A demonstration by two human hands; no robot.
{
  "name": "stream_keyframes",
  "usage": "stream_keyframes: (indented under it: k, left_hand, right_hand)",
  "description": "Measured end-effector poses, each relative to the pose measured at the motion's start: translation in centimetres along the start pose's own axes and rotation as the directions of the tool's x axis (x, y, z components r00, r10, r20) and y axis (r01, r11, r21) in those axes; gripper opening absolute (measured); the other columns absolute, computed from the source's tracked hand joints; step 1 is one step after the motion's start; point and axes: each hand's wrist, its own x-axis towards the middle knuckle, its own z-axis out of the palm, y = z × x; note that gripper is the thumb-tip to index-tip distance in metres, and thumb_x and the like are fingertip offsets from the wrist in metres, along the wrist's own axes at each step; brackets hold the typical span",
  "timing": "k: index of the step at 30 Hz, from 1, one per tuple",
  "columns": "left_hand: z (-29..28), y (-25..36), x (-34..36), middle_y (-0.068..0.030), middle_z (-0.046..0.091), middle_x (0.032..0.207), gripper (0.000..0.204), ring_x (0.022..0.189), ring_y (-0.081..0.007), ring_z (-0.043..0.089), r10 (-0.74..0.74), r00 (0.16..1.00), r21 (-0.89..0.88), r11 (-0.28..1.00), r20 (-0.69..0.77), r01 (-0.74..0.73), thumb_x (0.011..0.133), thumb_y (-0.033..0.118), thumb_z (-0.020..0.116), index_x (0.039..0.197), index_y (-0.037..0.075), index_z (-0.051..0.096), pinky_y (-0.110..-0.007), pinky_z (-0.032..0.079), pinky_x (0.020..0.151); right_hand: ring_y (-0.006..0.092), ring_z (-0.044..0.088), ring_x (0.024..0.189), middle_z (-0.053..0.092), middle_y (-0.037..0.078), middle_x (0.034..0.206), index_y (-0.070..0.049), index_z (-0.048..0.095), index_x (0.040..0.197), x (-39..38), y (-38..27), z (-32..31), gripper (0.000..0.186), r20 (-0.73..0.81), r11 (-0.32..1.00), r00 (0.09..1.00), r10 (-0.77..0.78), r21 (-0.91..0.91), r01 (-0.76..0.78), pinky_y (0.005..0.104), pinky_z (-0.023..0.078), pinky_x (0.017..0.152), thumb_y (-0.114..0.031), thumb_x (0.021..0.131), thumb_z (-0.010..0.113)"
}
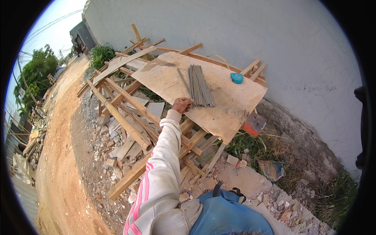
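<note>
My left hand (pixel 182 105) rests at the near edge of a worn plywood board (pixel 231 105), its fingers curled together. Whatever they may hold is too small to make out. Just right of the fingertips lies a bundle of grey metal rods (pixel 201 87), side by side and pointing away from me. A single rod (pixel 183 80) lies at an angle on the bundle's left, its near end close to my fingers; whether they touch it I cannot tell. Farther right on the board sits a teal tape measure (pixel 236 78). My right hand does not show.
Wooden beams (pixel 133 100) and a bamboo pole (pixel 121 119) stick out left of the board. Below lie rubble (pixel 113 164), an orange-red object (pixel 253 124) and a torn sack (pixel 271 170). A grey wall (pixel 274 39) rises behind; a dirt road (pixel 58 156) runs left.
</note>
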Motion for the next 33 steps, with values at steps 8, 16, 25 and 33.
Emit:
stream_keyframes:
  k: [8, 16, 25, 33]
  left_hand:
    - [5.3, -1.8, -12.9, 0.0027, 0.063, 0.092, 0.023, 0.08, -0.0076, 0.059, 0.303, 0.938, -0.324, 0.916, 0.166, -0.238, 0.092, 0.018, 0.074, 0.11, 0.008, 0.065, -0.024, 0.049, 0.071]
    - [16.8, -1.2, -19.3, 0.0025, 0.063, 0.095, 0.031, 0.086, -0.007, 0.057, 0.352, 0.898, -0.216, 0.929, 0.263, -0.301, 0.094, 0.023, 0.072, 0.119, 0.009, 0.062, -0.026, 0.048, 0.076]
    - [30.8, -7.9, -19.0, 0.0024, 0.065, 0.092, 0.033, 0.082, -0.0085, 0.061, 0.147, 0.953, -0.191, 0.977, 0.264, -0.098, 0.092, 0.03, 0.074, 0.117, 0.01, 0.065, -0.026, 0.053, 0.069]
    - [38.1, -11.2, -18.8, -0.0017, 0.069, 0.092, 0.031, 0.08, -0.0117, 0.066, 0.094, 0.963, -0.316, 0.949, 0.253, -0.01, 0.093, 0.022, 0.073, 0.119, 0.006, 0.064, -0.027, 0.055, 0.069]
  right_hand:
    - [0.0256, 0.063, 0.08, 0.066, 0.015, 0.087, -0.001, 0.063, 0.11, 3.1, 0.2, -0.6, 0.031, -0.31, 0.926, 0.947, -0.079, 0.328, 0.185, 0.0374, 0.049, 0.076, -0.025, 0.092, 0.068]
    - [0.0136, 0.051, 0.057, 0.055, 0.002, 0.071, -0.005, 0.056, 0.095, 6.7, -13.6, -15.0, 0.025, -0.621, 0.592, 0.746, -0.239, 0.516, 0.619, 0.0294, 0.042, 0.053, -0.025, 0.094, 0.071]
    - [0.008, 0.056, 0.057, 0.062, 0.001, 0.069, -0.003, 0.068, 0.105, -1.0, -24.8, -21.2, 0.033, -0.186, 0.543, 0.808, -0.558, 0.654, 0.526, 0.022, 0.04, 0.046, -0.034, 0.095, 0.07]
    - [0.0088, 0.058, 0.061, 0.065, 0.005, 0.07, 0.004, 0.067, 0.108, -0.6, -23.3, -23.5, 0.034, -0.004, 0.597, 0.792, -0.611, 0.655, 0.464, 0.0251, 0.044, 0.05, -0.027, 0.095, 0.071]
